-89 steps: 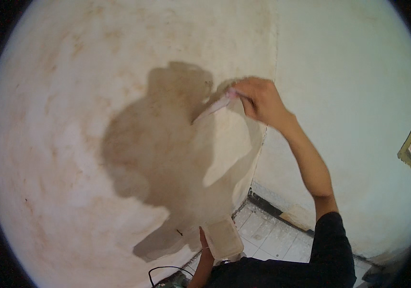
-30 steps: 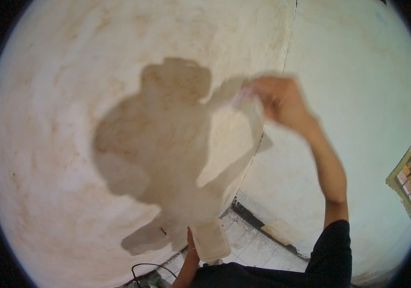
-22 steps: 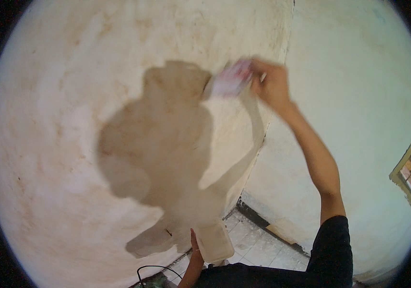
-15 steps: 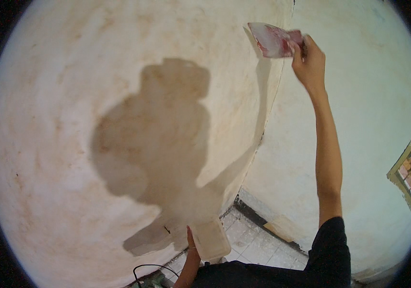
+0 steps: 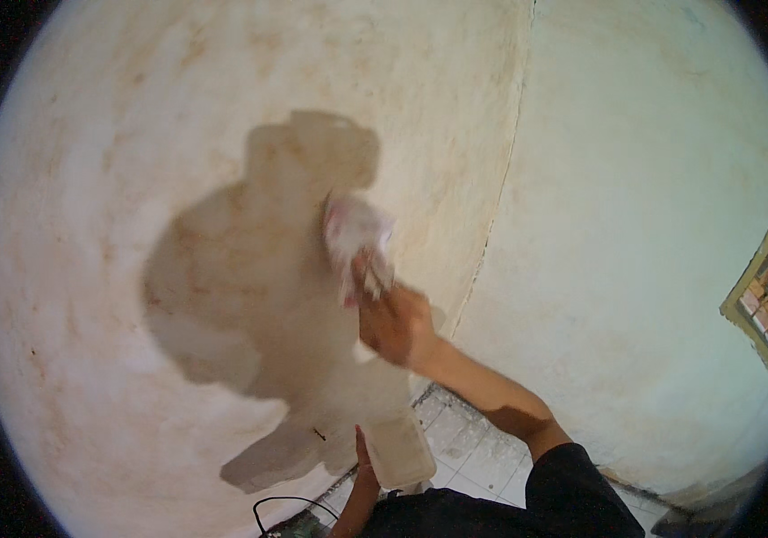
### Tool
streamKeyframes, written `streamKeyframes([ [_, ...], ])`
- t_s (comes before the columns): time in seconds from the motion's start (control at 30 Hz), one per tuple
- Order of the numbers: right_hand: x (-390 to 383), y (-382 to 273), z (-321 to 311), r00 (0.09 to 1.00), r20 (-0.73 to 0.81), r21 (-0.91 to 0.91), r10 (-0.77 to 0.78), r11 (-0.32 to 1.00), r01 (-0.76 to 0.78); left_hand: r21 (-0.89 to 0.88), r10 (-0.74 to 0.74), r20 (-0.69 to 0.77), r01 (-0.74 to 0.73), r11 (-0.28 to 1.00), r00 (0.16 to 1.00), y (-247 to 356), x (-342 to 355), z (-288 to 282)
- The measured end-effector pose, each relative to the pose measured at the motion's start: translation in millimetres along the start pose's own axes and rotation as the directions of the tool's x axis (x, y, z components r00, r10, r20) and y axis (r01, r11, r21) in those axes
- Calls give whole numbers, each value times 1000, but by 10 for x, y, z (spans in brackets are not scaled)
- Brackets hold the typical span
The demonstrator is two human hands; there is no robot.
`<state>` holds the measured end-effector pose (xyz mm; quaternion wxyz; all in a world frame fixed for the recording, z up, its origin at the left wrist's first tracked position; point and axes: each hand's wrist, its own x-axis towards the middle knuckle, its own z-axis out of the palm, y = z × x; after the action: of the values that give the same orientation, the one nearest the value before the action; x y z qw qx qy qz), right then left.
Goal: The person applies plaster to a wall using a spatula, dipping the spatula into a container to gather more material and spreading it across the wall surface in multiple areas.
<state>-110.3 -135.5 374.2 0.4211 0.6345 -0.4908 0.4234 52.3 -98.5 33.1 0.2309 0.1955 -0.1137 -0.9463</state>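
Note:
In my right hand (image 5: pixel 394 321) is a thin white-and-red piece of sheet (image 5: pixel 357 229), blurred by motion. I cannot tell whether it is plastic or cloth. My fingers pinch its lower end, and it is up at the stained off-white wall (image 5: pixel 88 224), over my shadow. Whether it touches the wall I cannot tell. Low in the view, my left hand (image 5: pixel 363 453) holds a pale beige rectangular container (image 5: pixel 402 451) by its left side, close to my body. The fingers of that hand are mostly hidden, and what the container holds cannot be made out.
A cracked corner line (image 5: pixel 502 193) divides the stained wall from a paler greenish wall (image 5: pixel 626 206) on the right. A framed opening (image 5: pixel 765 305) stands at the far right. Below are white floor tiles (image 5: pixel 473 453) and a black cable (image 5: pixel 263 504) at lower left.
My right hand has swung down and left from the upper corner with the sheet, onto the middle of the stained wall. The left hand and container stay nearly in place.

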Motion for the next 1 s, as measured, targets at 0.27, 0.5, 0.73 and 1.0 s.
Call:
streamKeyframes([
  [0.27,429,588,-668,918,-323,-137,229,949,-285,-78,-182,225,204,976,957,-36,-50,67],
  [0.5,446,420,-152,938,-232,-23,259,962,-271,-3,-115,149,117,993,982,6,-244,15],
  [0.73,-139,-498,-481,959,-85,99,269,960,-260,25,-77,110,75,997,991,117,-349,-128],
  [1.0,-234,41,-107,804,-151,52,575,817,-574,39,-60,56,58,998,997,55,-372,-342],
])
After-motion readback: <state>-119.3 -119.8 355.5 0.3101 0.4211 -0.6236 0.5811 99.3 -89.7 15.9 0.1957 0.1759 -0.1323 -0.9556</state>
